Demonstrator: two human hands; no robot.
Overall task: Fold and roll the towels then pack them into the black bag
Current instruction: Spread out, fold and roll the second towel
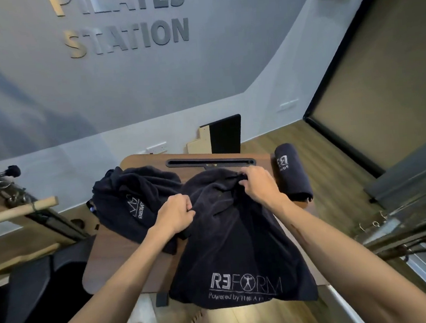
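Observation:
A dark navy towel (pixel 239 248) with a white REFORM logo lies over the small wooden table (pixel 107 256), its near end hanging off the front edge. My left hand (pixel 175 215) grips the towel's left edge. My right hand (pixel 257 183) pinches bunched fabric at the towel's far right. A crumpled heap of dark towels (pixel 133 195) lies on the table's left. A rolled towel (pixel 292 173) rests at the table's right edge. No black bag can be made out for sure.
The table has a long slot (pixel 210 162) along its far edge. A black panel (pixel 226 134) leans on the wall behind. Pilates equipment with a wooden bar (pixel 19 211) stands left, a metal frame with hooks (pixel 390 224) right. A dark seat (pixel 33 290) sits lower left.

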